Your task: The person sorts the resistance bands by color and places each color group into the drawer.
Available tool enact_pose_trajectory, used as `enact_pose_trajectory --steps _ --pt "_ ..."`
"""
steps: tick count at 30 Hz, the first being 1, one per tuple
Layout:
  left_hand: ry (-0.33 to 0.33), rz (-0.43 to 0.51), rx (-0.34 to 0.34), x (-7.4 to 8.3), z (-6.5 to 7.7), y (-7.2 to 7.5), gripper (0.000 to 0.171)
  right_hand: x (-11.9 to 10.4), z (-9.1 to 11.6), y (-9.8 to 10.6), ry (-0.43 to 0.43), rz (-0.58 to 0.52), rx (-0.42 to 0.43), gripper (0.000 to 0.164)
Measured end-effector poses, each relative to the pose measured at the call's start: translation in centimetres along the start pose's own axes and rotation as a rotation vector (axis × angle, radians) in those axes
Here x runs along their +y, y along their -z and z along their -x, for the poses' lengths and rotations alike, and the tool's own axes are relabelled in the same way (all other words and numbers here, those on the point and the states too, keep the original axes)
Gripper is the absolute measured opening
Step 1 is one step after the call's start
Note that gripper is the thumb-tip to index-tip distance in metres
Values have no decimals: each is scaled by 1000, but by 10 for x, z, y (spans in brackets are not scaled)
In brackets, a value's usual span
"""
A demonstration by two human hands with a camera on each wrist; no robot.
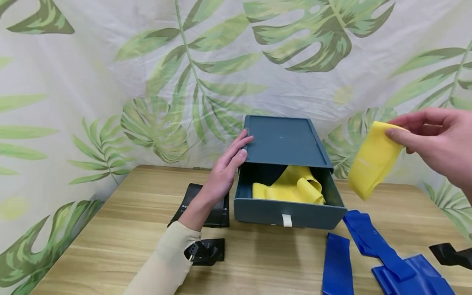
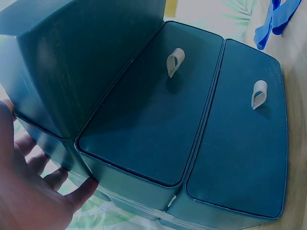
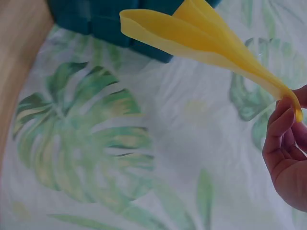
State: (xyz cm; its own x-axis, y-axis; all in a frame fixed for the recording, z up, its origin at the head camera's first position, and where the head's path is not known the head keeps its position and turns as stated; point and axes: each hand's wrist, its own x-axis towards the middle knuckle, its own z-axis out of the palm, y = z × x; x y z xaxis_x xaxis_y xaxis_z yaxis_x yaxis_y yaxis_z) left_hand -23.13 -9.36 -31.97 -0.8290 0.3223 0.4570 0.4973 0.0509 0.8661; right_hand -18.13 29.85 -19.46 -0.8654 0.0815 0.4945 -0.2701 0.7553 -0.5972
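My right hand (image 1: pixel 442 141), at the right of the head view, pinches one end of a folded yellow elastic band (image 1: pixel 372 159) between thumb and fingers. The band hangs in the air to the right of a dark teal drawer unit (image 1: pixel 282 139). Its top drawer (image 1: pixel 258 211) is pulled out, with another yellow band (image 1: pixel 291 190) lying loosely inside. Against the unit's left side rests my left hand (image 1: pixel 225 170), its fingers extended along the upper edge. Two closed lower drawers (image 2: pixel 144 110) with white loop pulls show in the left wrist view.
Several blue bands (image 1: pixel 337 262) lie on the wooden table (image 1: pixel 121 229) at the front right. Left of the unit are a black band (image 1: pixel 217 215) and a smaller black piece (image 1: pixel 217 250), partly behind my left arm. A leaf-print cloth (image 1: pixel 191 82) hangs behind.
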Motion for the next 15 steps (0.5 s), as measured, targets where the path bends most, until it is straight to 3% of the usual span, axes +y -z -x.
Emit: enact_pose_trajectory --steps 12,15 --pt "9 7 9 0 0 2 48 -49 -5 1 82 -108 38 11" --pt "8 1 9 -1 -1 2 48 -58 -8 0 78 -126 36 19"
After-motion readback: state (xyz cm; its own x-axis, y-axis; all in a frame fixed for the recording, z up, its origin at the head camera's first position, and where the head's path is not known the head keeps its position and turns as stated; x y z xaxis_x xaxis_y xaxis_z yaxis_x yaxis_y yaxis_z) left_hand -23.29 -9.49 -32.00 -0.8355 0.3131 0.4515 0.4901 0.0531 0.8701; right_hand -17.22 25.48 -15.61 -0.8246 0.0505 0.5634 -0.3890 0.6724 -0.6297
